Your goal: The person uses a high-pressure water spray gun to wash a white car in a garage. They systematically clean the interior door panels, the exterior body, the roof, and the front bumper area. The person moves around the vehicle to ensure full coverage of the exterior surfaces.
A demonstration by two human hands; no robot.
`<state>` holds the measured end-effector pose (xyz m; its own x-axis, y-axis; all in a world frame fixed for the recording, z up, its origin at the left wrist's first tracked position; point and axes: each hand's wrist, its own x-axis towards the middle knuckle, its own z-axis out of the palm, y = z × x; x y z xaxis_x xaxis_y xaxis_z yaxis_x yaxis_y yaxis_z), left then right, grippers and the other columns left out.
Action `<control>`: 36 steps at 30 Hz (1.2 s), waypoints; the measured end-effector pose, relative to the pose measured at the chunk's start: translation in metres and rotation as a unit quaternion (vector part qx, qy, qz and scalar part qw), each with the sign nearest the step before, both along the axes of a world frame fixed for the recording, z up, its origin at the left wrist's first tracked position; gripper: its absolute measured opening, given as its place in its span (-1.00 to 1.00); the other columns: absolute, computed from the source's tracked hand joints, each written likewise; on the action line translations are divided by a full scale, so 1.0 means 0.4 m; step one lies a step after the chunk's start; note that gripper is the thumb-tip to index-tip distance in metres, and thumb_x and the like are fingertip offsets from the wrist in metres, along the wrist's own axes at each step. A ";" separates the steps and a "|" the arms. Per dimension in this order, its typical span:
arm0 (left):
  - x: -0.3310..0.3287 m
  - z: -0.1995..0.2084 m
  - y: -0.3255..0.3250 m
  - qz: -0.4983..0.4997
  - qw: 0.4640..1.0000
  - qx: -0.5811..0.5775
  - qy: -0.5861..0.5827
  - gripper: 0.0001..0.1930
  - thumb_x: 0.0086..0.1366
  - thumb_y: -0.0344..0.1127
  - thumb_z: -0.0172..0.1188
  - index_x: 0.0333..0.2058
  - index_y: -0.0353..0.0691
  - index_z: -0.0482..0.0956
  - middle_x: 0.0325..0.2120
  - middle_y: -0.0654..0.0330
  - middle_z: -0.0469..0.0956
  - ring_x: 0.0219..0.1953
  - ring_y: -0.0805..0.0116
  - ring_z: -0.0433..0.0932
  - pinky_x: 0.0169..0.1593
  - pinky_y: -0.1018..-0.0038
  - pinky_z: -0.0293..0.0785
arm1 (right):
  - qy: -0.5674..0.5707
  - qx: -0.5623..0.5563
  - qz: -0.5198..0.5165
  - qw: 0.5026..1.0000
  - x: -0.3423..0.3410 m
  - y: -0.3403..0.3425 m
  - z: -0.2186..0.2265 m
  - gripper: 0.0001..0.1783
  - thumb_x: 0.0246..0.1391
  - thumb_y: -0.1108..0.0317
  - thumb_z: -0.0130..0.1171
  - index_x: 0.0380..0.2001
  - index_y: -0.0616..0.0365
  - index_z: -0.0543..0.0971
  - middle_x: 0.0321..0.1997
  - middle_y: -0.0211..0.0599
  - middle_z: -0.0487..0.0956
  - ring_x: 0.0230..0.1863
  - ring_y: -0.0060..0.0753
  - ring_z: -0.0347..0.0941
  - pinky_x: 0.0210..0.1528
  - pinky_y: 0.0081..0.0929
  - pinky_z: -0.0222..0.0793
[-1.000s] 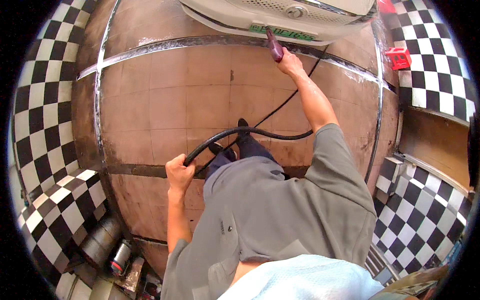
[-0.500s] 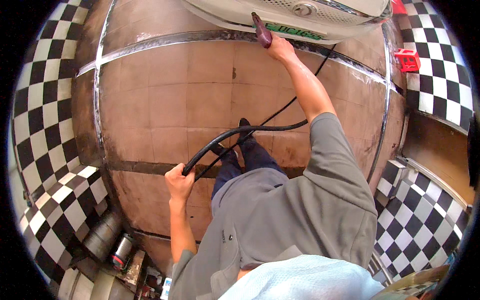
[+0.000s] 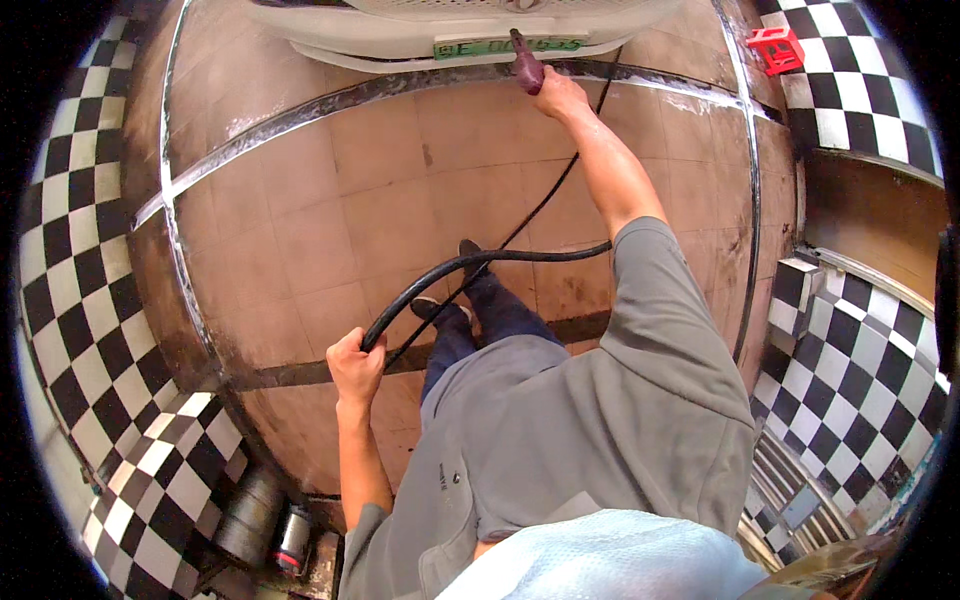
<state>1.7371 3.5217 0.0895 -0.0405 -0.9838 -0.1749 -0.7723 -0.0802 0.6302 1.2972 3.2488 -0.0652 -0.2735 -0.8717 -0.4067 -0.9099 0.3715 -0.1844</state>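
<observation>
At the far side, my right hand (image 3: 562,95) is closed around the grip of a maroon spray gun (image 3: 529,72). Its dark nozzle points away from me, toward the front of a white car (image 3: 345,32) and overlaps the car's green licence plate (image 3: 465,48) in the picture. My left hand (image 3: 354,368), nearer and to the left, is wrapped around a thick black hose (image 3: 430,277). That hose arches across in front of my legs and passes out of sight behind my right arm. I see no spray clearly.
A thinner black line (image 3: 555,188) runs from the car past my shoes (image 3: 468,248). Tiled floor (image 3: 320,215) has metal-edged channels. Chequered walls (image 3: 85,235) stand on both sides. A red plastic stool (image 3: 776,50) is far right; metal containers (image 3: 250,520) sit lower left.
The view has turned, so the car and red stool appear higher and further left. Both hands keep their holds, and the gun now overlaps the plate further along.
</observation>
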 end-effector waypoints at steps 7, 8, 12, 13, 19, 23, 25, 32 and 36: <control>-0.064 -0.016 -0.035 -0.032 0.999 -0.007 0.030 -0.60 0.03 -0.36 0.29 -0.72 -0.31 0.20 -0.77 0.02 0.09 -0.72 0.29 0.06 -0.63 0.40 0.10 | 0.027 -0.001 -0.073 0.997 -0.152 0.048 0.038 -0.48 0.01 0.24 0.08 0.06 0.17 0.33 0.03 0.12 0.50 0.10 0.06 0.43 0.12 -0.10 0.33; -0.075 -0.010 -0.045 -0.042 0.999 -0.006 0.028 -0.62 0.02 -0.38 0.27 -0.72 -0.31 0.21 -0.78 -0.02 0.14 -0.74 0.21 0.11 -0.63 0.39 0.13 | 0.033 -0.007 -0.077 0.996 -0.186 0.057 0.037 -0.48 0.03 0.23 0.07 0.06 0.17 0.33 0.04 0.11 0.50 0.11 0.05 0.42 0.12 -0.10 0.33; -0.105 -0.002 -0.062 -0.056 0.998 -0.002 0.042 -0.65 -0.01 -0.39 0.25 -0.72 -0.31 0.20 -0.78 -0.05 0.18 -0.76 0.12 0.17 -0.63 0.37 0.15 | 0.030 -0.025 -0.139 0.990 -0.275 0.093 0.089 -0.48 0.05 0.13 0.09 0.08 0.06 0.37 0.09 0.02 0.49 0.16 0.02 0.38 0.15 -0.09 0.31; -0.105 -0.001 -0.064 -0.066 0.997 -0.008 0.040 -0.65 -0.01 -0.40 0.25 -0.73 -0.31 0.20 -0.78 -0.05 0.18 -0.76 0.12 0.17 -0.63 0.36 0.15 | 0.038 -0.057 -0.145 0.987 -0.321 0.097 0.057 -0.49 0.02 0.16 0.08 0.07 0.03 0.38 0.05 0.02 0.50 0.13 0.04 0.40 0.12 -0.10 0.33; -0.065 0.009 -0.042 -0.079 0.996 -0.021 0.020 -0.65 -0.05 -0.39 0.26 -0.73 -0.29 0.20 -0.78 -0.05 0.18 -0.75 0.06 0.18 -0.62 0.33 0.15 | -0.015 -0.170 -0.161 0.972 -0.384 0.201 0.069 -0.47 -0.10 0.16 0.22 0.01 -0.02 0.44 -0.03 0.02 0.54 0.04 0.06 0.44 0.05 -0.10 0.35; -0.008 -0.016 0.006 -0.083 0.996 -0.017 0.012 -0.64 -0.08 -0.37 0.28 -0.73 -0.30 0.21 -0.77 -0.07 0.22 -0.73 0.01 0.22 -0.62 0.30 0.17 | -0.023 -0.109 -0.149 0.983 -0.283 0.232 0.052 -0.45 -0.06 0.16 0.20 0.06 -0.12 0.38 -0.03 -0.04 0.55 0.02 0.04 0.46 0.04 -0.09 0.35; 0.008 -0.020 0.027 -0.078 0.997 -0.009 0.020 -0.65 -0.09 -0.37 0.28 -0.73 -0.30 0.22 -0.76 -0.07 0.23 -0.73 -0.01 0.24 -0.61 0.30 0.18 | -0.016 -0.076 -0.114 0.990 -0.191 0.249 0.076 -0.39 -0.02 0.16 0.15 0.15 -0.15 0.28 -0.02 -0.05 0.54 0.04 0.03 0.45 0.04 -0.08 0.36; 0.053 -0.007 0.084 -0.060 0.998 -0.004 0.022 -0.67 -0.08 -0.38 0.26 -0.73 -0.31 0.23 -0.77 -0.09 0.24 -0.73 0.00 0.24 -0.62 0.30 0.18 | -0.017 -0.047 0.000 0.999 0.014 0.225 0.088 -0.32 0.00 0.18 0.10 0.23 -0.11 0.21 -0.04 -0.04 0.56 0.01 0.04 0.47 0.02 -0.09 0.39; 0.089 0.001 0.119 -0.036 0.999 0.006 0.020 -0.67 -0.07 -0.37 0.26 -0.73 -0.32 0.24 -0.77 -0.09 0.24 -0.74 0.01 0.23 -0.62 0.31 0.18 | -0.015 -0.025 0.025 0.999 0.102 0.199 0.122 -0.31 0.01 0.20 0.08 0.25 -0.11 0.18 -0.03 -0.03 0.55 0.02 0.02 0.47 0.04 -0.11 0.39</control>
<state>1.7728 3.5693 0.0901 -0.1176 -0.9760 -0.1834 -0.7503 -0.0336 0.6603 1.3381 3.3283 -0.0166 -0.2169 -0.9037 -0.3691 -0.9213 0.3144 -0.2286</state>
